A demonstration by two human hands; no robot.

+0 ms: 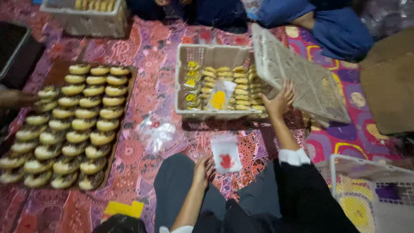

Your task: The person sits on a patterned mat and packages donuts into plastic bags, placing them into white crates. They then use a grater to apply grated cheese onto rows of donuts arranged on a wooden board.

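My left hand [203, 169] rests by my knee and pinches the edge of a small clear plastic bag with a red print [225, 156]. My right hand [280, 100] is stretched forward, its fingers spread against the lower edge of a tilted white perforated crate [302, 82]. That crate leans over the right end of a white crate [181, 86], which holds rows of wrapped yellow pastries [241, 86]. On the mat between the two crates' side and the tray lies a crumpled clear bag [157, 131].
A brown tray [125, 112] at the left carries several rows of round chocolate-edged pastries; another person's hand [13, 98] reaches it from the left edge. People in blue sit at the far side. More white crates stand at top left [90, 21] and bottom right [371, 190].
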